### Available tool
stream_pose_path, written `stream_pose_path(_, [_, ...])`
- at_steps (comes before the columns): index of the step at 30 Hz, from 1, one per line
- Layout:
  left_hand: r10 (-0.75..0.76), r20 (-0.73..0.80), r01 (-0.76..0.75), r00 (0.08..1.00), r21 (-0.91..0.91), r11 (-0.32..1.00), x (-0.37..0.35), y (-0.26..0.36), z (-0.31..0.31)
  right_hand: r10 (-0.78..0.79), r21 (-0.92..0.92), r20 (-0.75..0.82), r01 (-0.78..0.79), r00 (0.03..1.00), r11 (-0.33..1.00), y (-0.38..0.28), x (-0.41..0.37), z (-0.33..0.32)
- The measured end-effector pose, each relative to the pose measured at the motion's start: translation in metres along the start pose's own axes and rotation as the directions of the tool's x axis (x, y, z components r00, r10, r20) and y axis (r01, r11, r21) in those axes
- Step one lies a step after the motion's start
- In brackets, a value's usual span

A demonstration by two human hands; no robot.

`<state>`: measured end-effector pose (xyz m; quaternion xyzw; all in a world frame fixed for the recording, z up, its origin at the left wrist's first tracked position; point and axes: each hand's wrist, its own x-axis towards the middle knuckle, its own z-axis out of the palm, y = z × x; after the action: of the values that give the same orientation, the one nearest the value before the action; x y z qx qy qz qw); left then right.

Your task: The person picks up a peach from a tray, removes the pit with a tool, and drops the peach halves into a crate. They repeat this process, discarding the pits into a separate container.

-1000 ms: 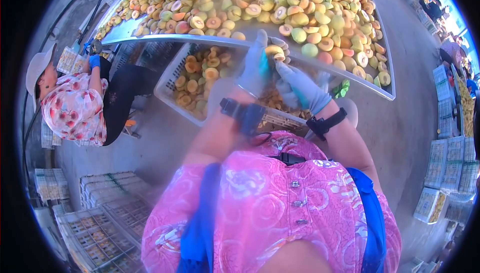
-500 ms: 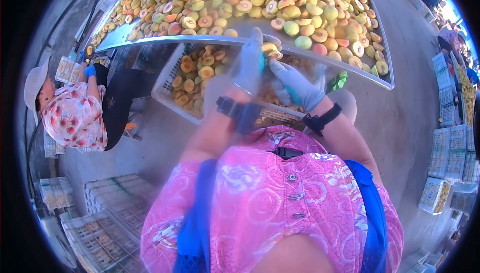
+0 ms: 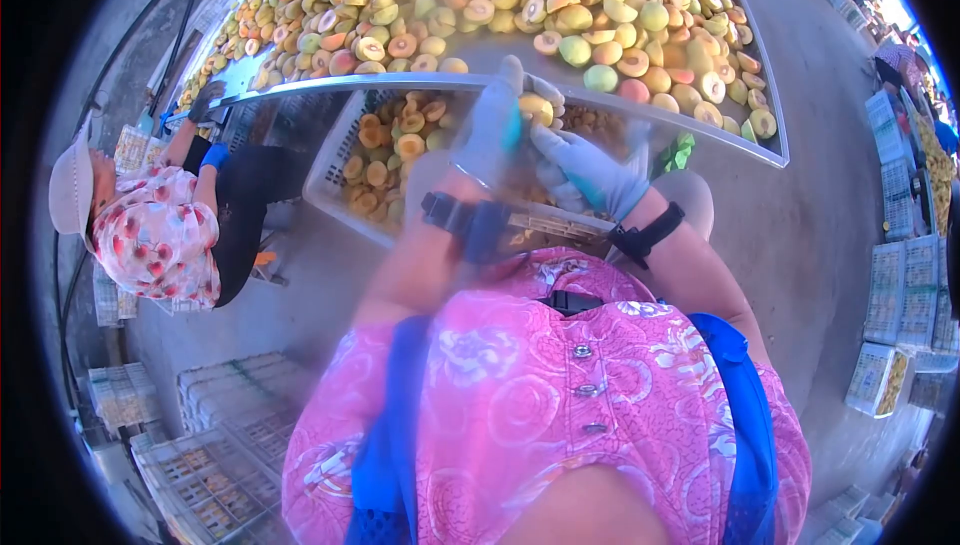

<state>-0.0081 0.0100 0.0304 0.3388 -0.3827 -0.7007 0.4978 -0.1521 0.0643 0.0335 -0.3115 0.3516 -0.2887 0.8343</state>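
Note:
Both my hands wear pale gloves and meet in front of the metal table's near edge. My left hand (image 3: pixel 495 125) is closed around a yellow peach (image 3: pixel 537 108), its fingers curled over the far side. Just below the fruit, my right hand (image 3: pixel 590 167) has its fingers curled in, with thumb and fingertips close to the peach. What it grips, if anything, is hidden. Under my hands stands a white crate (image 3: pixel 325 170) holding peach halves (image 3: pixel 410 145) on the left and smaller brownish pieces (image 3: pixel 597 125) on the right.
A metal table (image 3: pixel 470 79) bears a heap of whole and halved peaches (image 3: pixel 600 15). On the left sits a co-worker (image 3: pixel 155 235) in a hat. Stacked crates (image 3: pixel 215 465) stand lower left, more crates (image 3: pixel 885 295) at right. A green scrap (image 3: pixel 678 152) lies by my knee.
The peach looks more closed and round in my left hand, where stacked cut edges showed before. My hands stay nearly in place. The co-worker's arm now reaches to the table's edge.

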Motion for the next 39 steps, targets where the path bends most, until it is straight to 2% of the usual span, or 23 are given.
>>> stream_pose_path(1, [0.024,0.057,-0.031,0.998,0.116,0.993,-0.001,-0.001,-0.004,-0.013,-0.062,-0.041,0.011,0.999,0.998,0.002,-0.001,0.002])
stream_pose_path(2, [0.020,0.055,-0.027,0.998,0.114,0.993,-0.001,-0.001,-0.008,-0.010,-0.060,-0.043,0.008,0.999,0.998,0.005,-0.002,0.002])
stream_pose_path(4, [0.000,0.131,-0.045,0.991,0.345,0.938,0.005,0.000,-0.016,0.026,0.140,0.018,-0.029,0.999,0.990,0.009,-0.001,-0.002])
stream_pose_path(5, [0.002,0.138,-0.050,0.990,0.343,0.938,0.007,-0.002,-0.020,0.022,0.137,0.013,-0.023,1.000,0.990,0.012,0.002,-0.008])
stream_pose_path(7, [-0.006,0.204,-0.057,0.979,0.303,0.951,0.011,-0.008,-0.025,0.068,0.314,0.347,-0.185,0.935,0.931,0.022,0.010,-0.022])
stream_pose_path(11, [-0.034,0.215,-0.013,0.976,0.212,0.977,0.013,-0.012,-0.029,0.022,0.339,0.464,-0.200,0.886,0.919,0.025,0.013,-0.021])
stream_pose_path(13, [-0.142,0.248,0.177,0.958,-0.125,0.976,0.018,-0.026,-0.037,-0.037,0.412,0.447,-0.169,0.894,0.895,0.027,0.011,-0.015])
stream_pose_path(14, [-0.142,0.246,0.177,0.959,-0.126,0.976,0.018,-0.026,-0.035,-0.035,0.412,0.449,-0.171,0.893,0.895,0.027,0.013,-0.015])
stream_pose_path(16, [-0.123,0.275,0.221,0.954,-0.364,0.905,0.015,-0.026,-0.032,-0.070,0.501,0.557,-0.267,0.828,0.823,0.028,0.017,-0.015])
stream_pose_path(20, [-0.100,0.226,0.187,0.969,-0.407,0.894,0.014,-0.014,-0.034,-0.116,0.538,0.549,-0.243,0.828,0.807,0.023,0.009,-0.013])
stream_pose_path(22, [0.049,0.081,0.028,0.996,-0.746,0.666,0.022,-0.006,-0.055,-0.186,0.573,0.611,-0.268,0.769,0.774,0.023,0.008,-0.028])
stream_pose_path(23, [0.085,-0.114,-0.130,0.990,-0.483,0.866,0.031,-0.001,-0.077,-0.194,0.579,0.606,-0.259,0.772,0.773,0.025,0.008,-0.038])
stream_pose_path(24, [0.181,-0.277,-0.227,0.944,-0.144,0.963,0.042,0.003,-0.103,-0.176,0.588,0.507,-0.190,0.844,0.786,0.029,0.009,-0.051])
stream_pose_path(25, [0.319,-0.305,-0.284,0.897,0.154,0.946,0.047,0.006,-0.119,-0.159,0.590,0.399,-0.120,0.903,0.798,0.035,0.012,-0.063])
stream_pose_path(27, [0.531,-0.191,-0.283,0.825,0.674,0.682,0.053,0.019,-0.133,-0.155,0.643,0.324,-0.097,0.933,0.760,0.059,0.024,-0.086])
stream_pose_path(28, [0.531,-0.188,-0.284,0.826,0.675,0.681,0.059,0.018,-0.127,-0.137,0.681,0.261,-0.082,0.956,0.728,0.068,0.031,-0.098])
stream_pose_path(29, [0.604,-0.037,-0.290,0.796,0.852,0.436,0.063,0.017,-0.112,-0.139,0.680,0.265,-0.082,0.954,0.729,0.071,0.034,-0.101])
stream_pose_path(30, [0.628,0.125,-0.277,0.768,0.949,0.150,0.066,0.017,-0.095,-0.053,0.667,0.118,-0.039,0.992,0.744,0.073,0.036,-0.102])
stream_pose_path(31, [0.525,0.145,-0.288,0.839,0.936,0.201,0.071,0.016,-0.077,0.029,0.647,-0.037,0.002,0.999,0.763,0.076,0.038,-0.104])
stream_pose_path(35, [0.418,0.258,-0.311,0.871,0.948,0.062,0.142,-0.023,-0.060,0.036,0.513,-0.062,0.001,0.997,0.858,0.072,0.037,-0.104])
stream_pose_path(37, [0.293,-0.001,-0.039,0.956,0.990,0.132,0.165,-0.026,-0.041,0.129,0.602,-0.161,-0.006,0.978,0.798,0.053,0.025,-0.077])
stream_pose_path(38, [0.293,0.003,-0.044,0.956,0.990,0.134,0.178,-0.029,-0.038,0.127,0.601,-0.166,-0.001,0.978,0.799,0.055,0.025,-0.077])
stream_pose_path(39, [0.204,-0.032,0.006,0.978,0.992,0.123,0.191,-0.032,-0.036,0.083,0.526,-0.198,0.034,0.977,0.850,0.058,0.026,-0.080])
